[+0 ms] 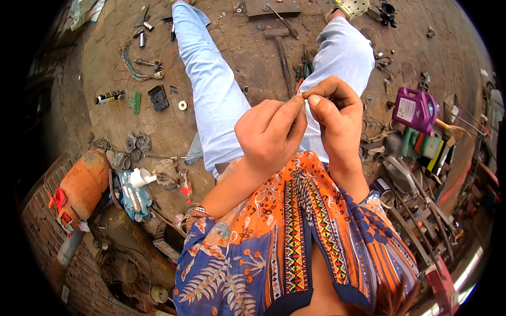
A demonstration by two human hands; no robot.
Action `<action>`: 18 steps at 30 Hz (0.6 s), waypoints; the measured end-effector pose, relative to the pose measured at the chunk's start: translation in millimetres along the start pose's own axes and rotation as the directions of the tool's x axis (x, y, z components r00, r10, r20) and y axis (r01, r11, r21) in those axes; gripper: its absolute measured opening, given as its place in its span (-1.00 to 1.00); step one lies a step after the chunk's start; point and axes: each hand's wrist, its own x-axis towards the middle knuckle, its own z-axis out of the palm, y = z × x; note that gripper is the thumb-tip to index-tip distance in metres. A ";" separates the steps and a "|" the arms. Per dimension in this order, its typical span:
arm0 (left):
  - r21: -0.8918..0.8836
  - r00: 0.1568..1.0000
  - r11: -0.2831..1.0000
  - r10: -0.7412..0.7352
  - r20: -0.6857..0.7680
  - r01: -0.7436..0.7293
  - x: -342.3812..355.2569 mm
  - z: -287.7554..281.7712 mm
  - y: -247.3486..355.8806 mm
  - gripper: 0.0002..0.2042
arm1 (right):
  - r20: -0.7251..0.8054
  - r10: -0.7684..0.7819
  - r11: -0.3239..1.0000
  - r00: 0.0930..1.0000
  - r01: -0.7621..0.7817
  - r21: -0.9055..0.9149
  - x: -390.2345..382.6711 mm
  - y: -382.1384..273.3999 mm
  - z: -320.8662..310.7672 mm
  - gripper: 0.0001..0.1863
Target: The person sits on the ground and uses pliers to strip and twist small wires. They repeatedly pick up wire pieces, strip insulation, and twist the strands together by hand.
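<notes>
Two bare hands, the left hand [270, 129] and the right hand [337, 120], are held fingertip to fingertip above a pair of outstretched legs [216, 97].

A tiny dark piece [302, 96] is pinched where the tips meet, at the right end of the left hand and the left end of the right. Neither hand is nearer, since both appear to touch it. The fingers [322, 90] are pressed together at the tips and curled behind. The piece is mostly covered (its shape, material and long axis cannot be told), and only a dark speck is shown. Beyond the hands, a hammer [283, 55] is seen lying on the brown floor [232, 42] between the legs.
</notes>
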 end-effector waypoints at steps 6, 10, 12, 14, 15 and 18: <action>-0.152 0.986 0.974 -0.166 0.017 0.167 3.6 -1.5 3.1 -0.83 | -0.014 0.049 0.997 0.999 -0.049 -0.065 0.8 -6.7 3.5 -0.92; -0.144 0.986 0.975 -0.167 0.016 0.168 5.0 -2.2 2.2 -0.83 | -0.043 0.017 0.996 0.999 -0.020 -0.082 0.3 -6.5 7.4 -0.91; -0.131 0.990 0.982 -0.139 0.009 0.139 3.7 -0.6 0.5 -0.84 | -0.042 0.018 0.997 0.999 -0.021 -0.069 0.9 -4.5 5.4 -0.91; -0.140 0.991 0.982 -0.127 0.029 0.130 3.0 -0.2 0.6 -0.85 | 0.003 0.013 1.000 1.000 -0.013 -0.010 1.7 -1.6 0.4 -0.90; -0.143 0.992 0.982 -0.122 0.038 0.126 2.8 -0.1 0.7 -0.86 | 0.026 0.011 1.000 1.000 -0.011 0.019 2.3 -0.6 -2.1 -0.90; -0.235 0.950 0.921 -0.292 0.114 0.311 5.9 -5.8 9.0 -0.88 | 0.036 0.043 0.999 0.998 -0.042 -0.033 4.3 0.1 -6.2 -0.89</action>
